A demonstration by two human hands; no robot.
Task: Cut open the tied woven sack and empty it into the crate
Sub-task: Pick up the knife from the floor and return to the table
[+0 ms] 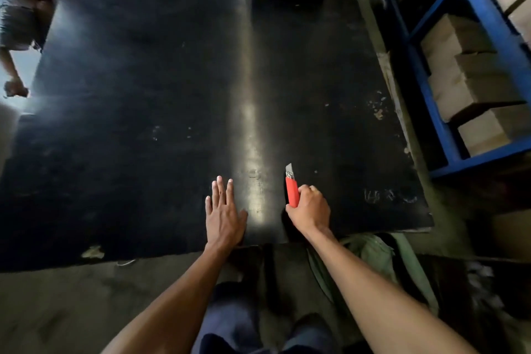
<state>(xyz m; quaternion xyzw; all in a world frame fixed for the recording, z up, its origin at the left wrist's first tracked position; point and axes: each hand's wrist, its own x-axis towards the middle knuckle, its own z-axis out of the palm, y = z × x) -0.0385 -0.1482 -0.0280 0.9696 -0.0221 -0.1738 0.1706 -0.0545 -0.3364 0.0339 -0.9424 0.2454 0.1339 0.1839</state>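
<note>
Holding a red box cutter (292,191) in the closed right hand (311,207), blade out, pointing away along the black tabletop (129,95) | left hand (222,211) flat, fingers spread, near the front edge | chalk writing at right, too faint to read | green sack (370,253) on the floor below.

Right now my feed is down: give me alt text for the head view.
The right hand grips a red utility knife, blade out, over a black table; the left hand lies flat on it. A greenish sack sits under the table's near edge, blue shelving with boxes at right.
</note>
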